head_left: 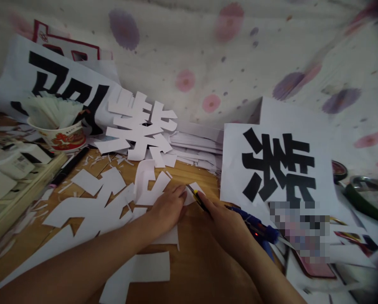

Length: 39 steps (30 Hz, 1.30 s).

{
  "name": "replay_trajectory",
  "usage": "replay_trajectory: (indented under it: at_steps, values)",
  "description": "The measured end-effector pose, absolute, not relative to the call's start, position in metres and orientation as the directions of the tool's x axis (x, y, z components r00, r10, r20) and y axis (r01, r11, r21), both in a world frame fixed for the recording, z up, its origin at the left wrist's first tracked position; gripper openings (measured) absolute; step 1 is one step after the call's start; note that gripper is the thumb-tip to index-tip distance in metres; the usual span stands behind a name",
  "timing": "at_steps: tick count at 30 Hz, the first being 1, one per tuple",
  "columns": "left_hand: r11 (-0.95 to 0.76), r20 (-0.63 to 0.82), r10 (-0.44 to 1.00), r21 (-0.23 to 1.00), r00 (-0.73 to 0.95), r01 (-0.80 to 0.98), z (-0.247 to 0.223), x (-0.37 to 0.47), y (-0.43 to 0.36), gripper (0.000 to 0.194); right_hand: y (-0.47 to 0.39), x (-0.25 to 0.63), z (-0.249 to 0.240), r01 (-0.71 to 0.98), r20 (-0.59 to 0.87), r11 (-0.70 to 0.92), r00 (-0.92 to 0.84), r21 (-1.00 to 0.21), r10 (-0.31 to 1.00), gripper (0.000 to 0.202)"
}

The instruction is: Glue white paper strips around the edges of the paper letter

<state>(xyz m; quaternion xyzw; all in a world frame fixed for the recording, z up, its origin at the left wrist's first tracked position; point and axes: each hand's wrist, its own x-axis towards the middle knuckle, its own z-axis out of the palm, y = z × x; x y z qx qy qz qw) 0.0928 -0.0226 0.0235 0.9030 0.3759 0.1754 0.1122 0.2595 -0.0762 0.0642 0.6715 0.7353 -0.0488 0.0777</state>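
Note:
My left hand [168,211] presses with its fingers together on a white paper cutout [150,188] at the middle of the wooden table [204,261]. My right hand [225,221] is closed around a black and yellow craft knife [199,199], whose tip points up and left beside my left fingertips, at a small white paper piece [195,188]. A large white cutout [90,213] lies left of my left hand, partly under my forearm. Another cutout [149,268] lies nearer me.
A paper bowl of glue sticks [66,137], a black marker [70,166] and a power strip [20,198] are on the left. A white character cutout [140,126] leans at the back. To the right are a printed sheet [233,164], a blue glue gun [261,228] and a phone [317,268].

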Motion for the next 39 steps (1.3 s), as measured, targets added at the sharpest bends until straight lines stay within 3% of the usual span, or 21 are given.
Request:
replay_trajectory:
  at_steps: [20,28,35,39]
  values:
    - [-0.645,0.153,0.755,0.343,0.637,0.683,0.03,0.097,-0.026,0.026,-0.081,0.264,0.069,0.974,-0.227,0.195,-0.165,0.117,0.96,0.061]
    - [-0.664,0.183,0.743,0.327,0.644,0.673,0.028,0.097,-0.026,0.026,-0.09,0.272,0.066,0.984,-0.198,0.17,-0.156,0.057,0.968,0.06]
    - [-0.666,0.171,0.742,0.292,0.648,0.686,0.029,0.098,-0.025,0.027,-0.096,0.275,0.064,0.97,-0.235,0.175,-0.133,0.171,0.963,0.064]
    - [-0.67,0.182,0.74,0.274,0.647,0.689,0.028,0.098,-0.024,0.026,-0.099,0.28,0.056,0.962,-0.181,0.213,-0.182,0.17,0.966,0.064]
